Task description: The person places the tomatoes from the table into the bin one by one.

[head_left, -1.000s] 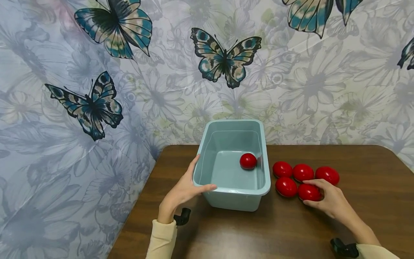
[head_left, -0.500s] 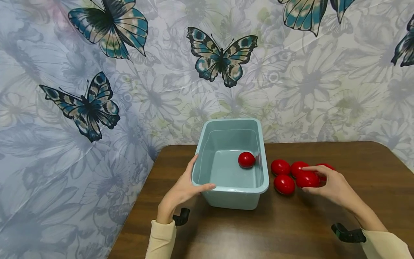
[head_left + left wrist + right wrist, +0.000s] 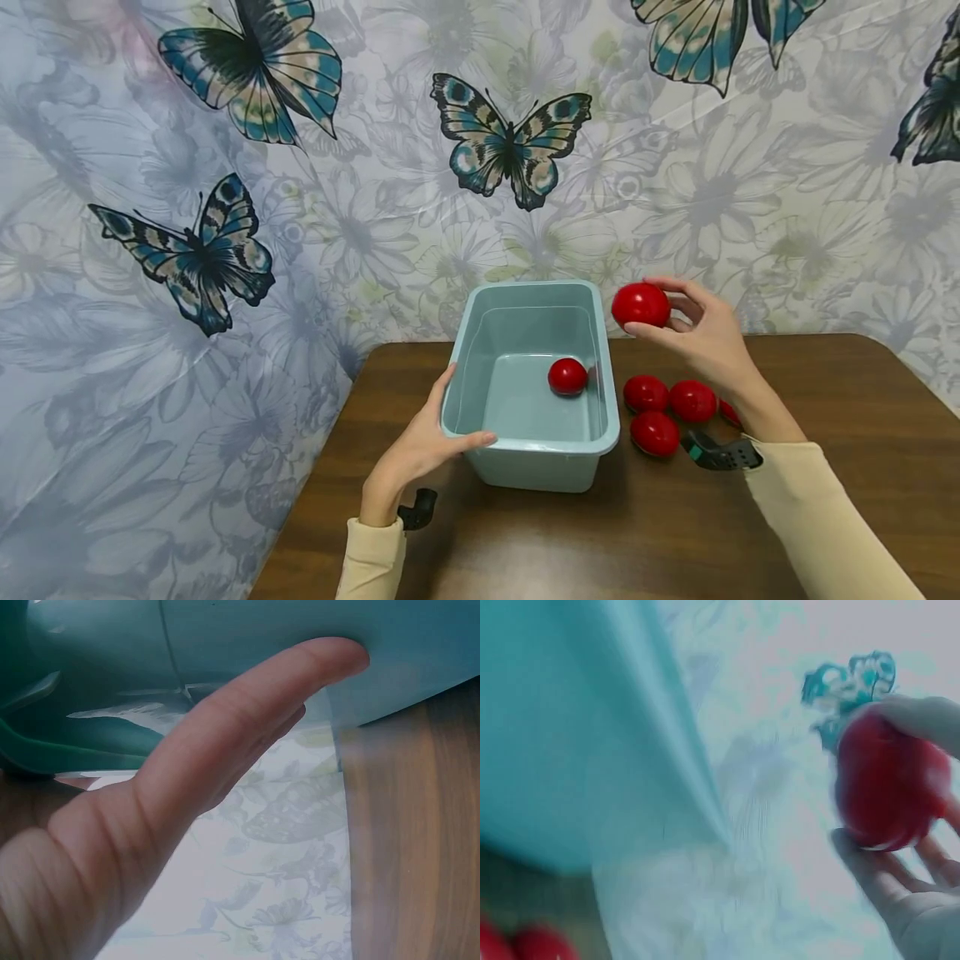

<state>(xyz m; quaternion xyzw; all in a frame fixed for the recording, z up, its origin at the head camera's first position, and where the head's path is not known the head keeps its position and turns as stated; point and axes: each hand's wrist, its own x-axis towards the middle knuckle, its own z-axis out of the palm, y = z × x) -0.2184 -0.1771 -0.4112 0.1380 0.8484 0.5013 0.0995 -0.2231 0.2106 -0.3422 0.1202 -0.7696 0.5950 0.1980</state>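
A glossy red egg-shaped ball (image 3: 641, 305) is pinched between the thumb and fingers of my right hand (image 3: 708, 333), raised at the right rear of a pale blue-green plastic bin (image 3: 535, 467). The right wrist view shows the same ball (image 3: 889, 780) with fingers around it, clear of the bin wall (image 3: 592, 735). My left hand (image 3: 416, 446) rests at the bin's left front corner, thumb on the front rim and fingers along the left side. Its straight thumb (image 3: 232, 712) lies against the bin in the left wrist view. One red ball (image 3: 567, 377) sits inside the bin.
Several more red balls (image 3: 655, 433) lie grouped on the brown wooden table (image 3: 540, 542), right of the bin; one (image 3: 728, 412) is partly hidden by the right wrist. A butterfly-patterned wall covering (image 3: 360, 217) stands behind the table.
My right hand has lifted the front right ball from the group, up and leftward toward the bin's rear right corner. The left hand and the bin have stayed in place.
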